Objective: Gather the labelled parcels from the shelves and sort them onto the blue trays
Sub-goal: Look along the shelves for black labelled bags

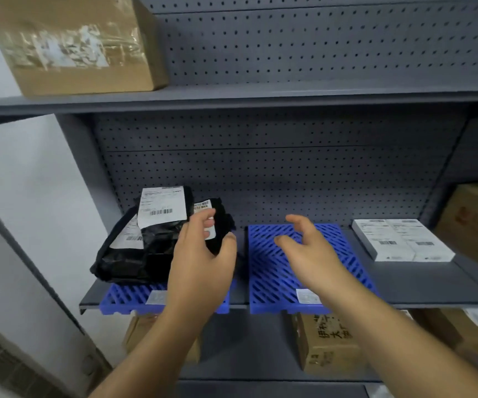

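From the head view, the left hand [200, 254] grasps a black poly-bag parcel [217, 222], thumb and fingers [207, 218] pinching its right end, likely to settle it onto the heap of black labelled parcels [146, 242] covering the left blue tray [125, 297]. The right hand [309, 248] hovers released, fingers spread, over the bare right blue tray [275, 271], holding nothing. Right of those fingers, well apart, a white labelled box [401, 239] lies on the shelf [432, 285], not yet on a tray. Both trays reach the shelf's front edge; the room above the right tray is open, bounded behind by the pegboard back [275, 173].
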`<state>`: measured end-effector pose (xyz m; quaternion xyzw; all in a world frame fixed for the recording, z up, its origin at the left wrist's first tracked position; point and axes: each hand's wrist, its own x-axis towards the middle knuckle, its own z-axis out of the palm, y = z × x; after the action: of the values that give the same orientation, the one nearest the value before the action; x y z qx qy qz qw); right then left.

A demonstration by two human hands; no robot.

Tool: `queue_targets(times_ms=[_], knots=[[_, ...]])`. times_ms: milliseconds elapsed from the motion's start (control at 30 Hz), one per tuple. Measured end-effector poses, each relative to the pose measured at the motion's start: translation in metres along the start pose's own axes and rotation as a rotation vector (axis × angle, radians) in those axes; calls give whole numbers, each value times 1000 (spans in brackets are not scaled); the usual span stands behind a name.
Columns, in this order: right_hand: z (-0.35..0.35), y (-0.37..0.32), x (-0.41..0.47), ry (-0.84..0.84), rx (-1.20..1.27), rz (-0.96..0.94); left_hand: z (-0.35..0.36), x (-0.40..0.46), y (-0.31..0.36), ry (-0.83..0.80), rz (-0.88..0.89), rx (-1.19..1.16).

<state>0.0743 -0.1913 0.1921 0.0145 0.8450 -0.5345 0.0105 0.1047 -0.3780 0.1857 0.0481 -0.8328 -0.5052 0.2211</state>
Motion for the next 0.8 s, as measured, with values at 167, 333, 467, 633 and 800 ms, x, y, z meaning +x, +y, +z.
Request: queue_targets(times_ms=[167, 333, 467, 633, 800], knots=[[-33, 20, 3, 59, -17, 29, 39, 2, 7, -110, 15, 36], [-58, 37, 14, 147, -17, 89, 79, 9, 7, -199, 44, 49], [-75, 53, 25, 210, -28, 101, 104, 15, 12, -253, 59, 45], [-102, 76, 33, 241, 2, 103, 136, 25, 21, -287, 72, 50], [-138, 100, 41, 264, 10, 119, 174, 19, 38, -319, 78, 61]])
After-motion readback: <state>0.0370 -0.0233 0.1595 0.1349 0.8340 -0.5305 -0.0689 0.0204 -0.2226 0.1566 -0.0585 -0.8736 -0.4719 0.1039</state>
